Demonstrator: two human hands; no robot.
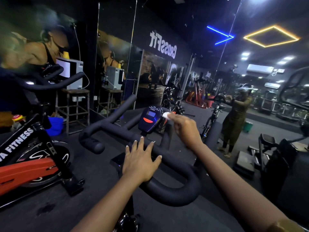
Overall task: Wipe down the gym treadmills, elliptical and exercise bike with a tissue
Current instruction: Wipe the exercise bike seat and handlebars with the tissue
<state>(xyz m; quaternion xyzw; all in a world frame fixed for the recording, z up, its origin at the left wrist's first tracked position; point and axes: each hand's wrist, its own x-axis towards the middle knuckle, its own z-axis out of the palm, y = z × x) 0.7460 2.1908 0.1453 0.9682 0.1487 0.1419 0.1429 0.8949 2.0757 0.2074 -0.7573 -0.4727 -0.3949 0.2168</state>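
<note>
White tissue, small wad, pinched btw thumb & fingertips of my R hand; fingers curl round it so only a corner pokes out on the far side. It's pressed vs. the right edge of the console, the dark oval unit w/ a blue screen & red button, at the far centre of the handlebar on the exercise bike. My L hand lies flat on the near crossbar of that bar, fingers straight & spread, gripping nothing, just steadying.

Handling, as I judge it: the tissue is v. light & soft, w/ no stiffness at all. It'll crumple, and prob. shred if dragged hard over an edge or seam. So I'd keep it bunched, pads behind it, and let the fingers do the pushing, not the paper. Light pressure only on the console: plastic shell, the screen likely marks easily, and it seems to sit on a narrow mount, so it may rock if leaned on. The bar looks padded, matte & grippy. Tissue will drag & pill there, so short strokes and a re-fold when it frays. The bike itself looks heavy & stiff and shouldn't shift under a wipe. Best bracing hold is the crossbar, where my L hand is.

A second bike, red & black, stands near left, and there's a mirror wall on the far side.
</note>
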